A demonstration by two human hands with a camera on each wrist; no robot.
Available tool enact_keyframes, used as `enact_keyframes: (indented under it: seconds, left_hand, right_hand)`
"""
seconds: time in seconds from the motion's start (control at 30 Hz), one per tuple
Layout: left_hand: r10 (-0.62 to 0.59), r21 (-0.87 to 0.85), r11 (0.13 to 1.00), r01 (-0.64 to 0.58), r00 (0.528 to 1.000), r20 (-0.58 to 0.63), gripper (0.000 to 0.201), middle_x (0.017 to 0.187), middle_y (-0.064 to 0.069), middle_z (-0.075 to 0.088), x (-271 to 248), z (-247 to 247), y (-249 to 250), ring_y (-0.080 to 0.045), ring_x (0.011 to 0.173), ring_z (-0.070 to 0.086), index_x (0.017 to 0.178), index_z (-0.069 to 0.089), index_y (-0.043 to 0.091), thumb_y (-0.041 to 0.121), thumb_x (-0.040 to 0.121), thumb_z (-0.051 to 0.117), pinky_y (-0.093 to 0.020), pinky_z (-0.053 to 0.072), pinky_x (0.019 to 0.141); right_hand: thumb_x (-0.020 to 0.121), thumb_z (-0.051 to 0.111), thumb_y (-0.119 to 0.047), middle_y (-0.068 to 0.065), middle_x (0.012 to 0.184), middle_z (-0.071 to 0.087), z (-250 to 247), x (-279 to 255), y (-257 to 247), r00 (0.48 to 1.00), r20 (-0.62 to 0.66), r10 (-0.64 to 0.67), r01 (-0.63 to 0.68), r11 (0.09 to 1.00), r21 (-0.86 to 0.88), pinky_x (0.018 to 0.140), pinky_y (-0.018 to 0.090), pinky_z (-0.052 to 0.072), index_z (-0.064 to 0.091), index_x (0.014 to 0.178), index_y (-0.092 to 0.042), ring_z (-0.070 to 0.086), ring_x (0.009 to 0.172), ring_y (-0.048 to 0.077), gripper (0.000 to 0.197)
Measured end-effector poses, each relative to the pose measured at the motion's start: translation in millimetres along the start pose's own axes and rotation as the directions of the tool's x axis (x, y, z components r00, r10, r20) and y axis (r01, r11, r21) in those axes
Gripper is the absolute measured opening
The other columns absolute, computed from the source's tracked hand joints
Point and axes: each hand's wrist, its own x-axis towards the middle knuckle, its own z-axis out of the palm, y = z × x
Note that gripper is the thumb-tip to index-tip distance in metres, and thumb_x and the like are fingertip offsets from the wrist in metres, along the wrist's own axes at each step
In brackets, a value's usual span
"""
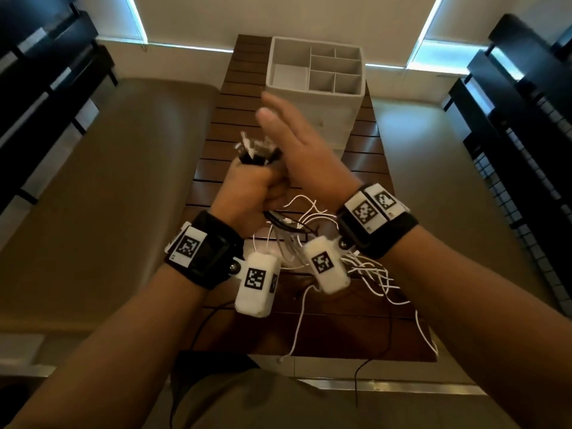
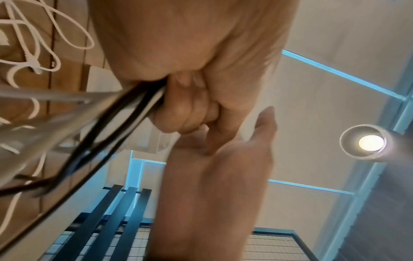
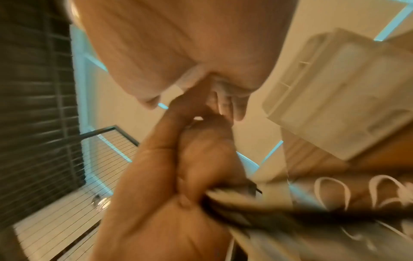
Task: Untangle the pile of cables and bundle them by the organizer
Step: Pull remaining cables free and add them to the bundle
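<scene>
The left hand [image 1: 247,193] is raised above the slatted wooden table [image 1: 229,119], its fingers curled into a fist around a bunch of black and white cables [image 1: 258,150]. Their ends stick up out of the top of the fist, and the rest hangs down below the wrist. The right hand [image 1: 297,150] stands just beside the fist with its fingers straight and together, holding nothing, palm turned toward the cable ends. More loose white cables [image 1: 368,274] lie tangled on the near part of the table. A white divided organizer [image 1: 315,91] stands at the far end of the table, well apart from the tangle.
</scene>
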Motion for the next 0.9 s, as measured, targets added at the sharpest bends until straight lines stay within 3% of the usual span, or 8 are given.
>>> enact_keyframes:
  seconds: [0.07, 0.13, 0.23, 0.3, 0.4, 0.57, 0.7, 0.9]
  left_hand:
    - [0.019, -0.086, 0.996, -0.017, 1.0, 0.024, 0.014, 0.064, -0.001, 0.047, 2.6, -7.9, 3.9, -0.009, 0.046, 0.041, 0.086, 0.061, 0.011, 0.007, 0.1, 0.06, -0.02, 0.033, 0.04]
    - [0.008, -0.219, 0.976, 0.008, 0.997, 0.072, 0.023, 0.063, 0.002, 0.046, 1.3, -14.2, 2.7, -0.009, 0.048, 0.043, 0.081, 0.057, 0.015, 0.016, 0.103, 0.064, -0.021, 0.039, 0.043]
    - [0.001, -0.3, 0.954, 0.021, 0.998, 0.07, 0.039, 0.05, 0.01, 0.028, -0.6, -17.4, 4.7, -0.005, 0.039, 0.02, 0.07, 0.048, 0.022, 0.033, 0.105, 0.061, -0.019, 0.02, 0.035]
    - [-0.01, -0.328, 0.945, 0.022, 0.999, 0.039, 0.045, 0.046, 0.01, 0.027, -1.8, -20.0, 9.4, -0.005, 0.036, 0.02, 0.068, 0.047, 0.022, 0.043, 0.106, 0.056, -0.019, 0.019, 0.033]
    - [-0.014, -0.352, 0.936, 0.016, 1.0, 0.01, 0.055, 0.043, 0.01, 0.023, -2.8, -29.9, 20.3, -0.006, 0.034, 0.019, 0.058, 0.036, 0.024, 0.04, 0.107, 0.056, -0.019, 0.021, 0.03]
    - [0.003, -0.3, 0.954, 0.016, 0.998, 0.064, 0.057, 0.042, 0.01, 0.021, -7.1, -21.4, 19.8, -0.006, 0.033, 0.017, 0.054, 0.028, 0.025, 0.029, 0.105, 0.055, -0.019, 0.02, 0.03]
    - [-0.016, -0.352, 0.935, 0.047, 0.996, 0.092, 0.059, 0.04, 0.01, 0.02, -2.1, -28.0, 16.1, -0.005, 0.031, 0.016, 0.054, 0.022, 0.027, 0.026, 0.105, 0.052, -0.019, 0.019, 0.028]
    - [-0.004, -0.371, 0.929, 0.021, 0.999, 0.044, 0.058, 0.039, 0.011, 0.02, -2.2, -45.8, 13.5, -0.005, 0.031, 0.016, 0.051, 0.027, 0.025, 0.025, 0.104, 0.051, -0.019, 0.019, 0.028]
  right_hand:
    - [0.103, 0.051, -0.054, -0.003, 0.129, 0.066, 1.5, -15.5, 15.7, 0.981, 0.138, 0.133, -0.148, 0.984, 0.103, 0.105, 0.036, 0.054, 0.046, 0.15, -0.016, 0.067, 0.113, 0.004, 0.06]
    - [0.098, 0.062, -0.054, 0.003, 0.115, 0.073, 4.4, -33.7, 29.7, 0.932, 0.297, 0.208, -0.224, 0.974, 0.021, 0.098, 0.04, 0.059, 0.057, 0.135, -0.015, 0.073, 0.102, 0.013, 0.054]
    - [0.096, 0.074, -0.034, 0.014, 0.08, 0.072, 6.7, -51.0, 44.4, 0.847, 0.432, 0.309, -0.243, 0.949, -0.203, 0.064, 0.029, 0.059, 0.068, 0.104, -0.004, 0.069, 0.067, 0.022, 0.032]
    - [0.095, 0.074, -0.03, 0.01, 0.067, 0.066, 6.9, -54.8, 54.3, 0.876, 0.371, 0.308, -0.189, 0.927, -0.323, 0.051, 0.032, 0.052, 0.067, 0.088, -0.004, 0.063, 0.055, 0.027, 0.028]
    - [0.097, 0.07, -0.039, -0.003, 0.061, 0.065, -1.6, -65.4, 70.2, 0.923, 0.266, 0.277, -0.129, 0.876, -0.465, 0.052, 0.024, 0.047, 0.063, 0.071, -0.025, 0.061, 0.053, 0.013, 0.03]
    - [0.099, 0.068, -0.036, -0.007, 0.055, 0.051, -7.2, -93.3, 89.2, 0.947, 0.218, 0.237, -0.129, 0.899, -0.418, 0.05, 0.018, 0.035, 0.054, 0.064, -0.033, 0.047, 0.048, 0.006, 0.038]
    - [0.095, 0.068, -0.05, 0.009, 0.068, 0.06, -12.0, -111.7, 108.6, 0.914, 0.239, 0.327, -0.21, 0.887, -0.412, 0.058, 0.04, 0.045, 0.064, 0.077, -0.018, 0.053, 0.056, 0.017, 0.037]
    - [0.097, 0.067, -0.048, 0.012, 0.07, 0.067, -45.2, -129.6, 137.8, 0.872, 0.181, 0.455, -0.242, 0.722, -0.648, 0.058, 0.037, 0.045, 0.07, 0.078, -0.007, 0.056, 0.057, 0.018, 0.045]
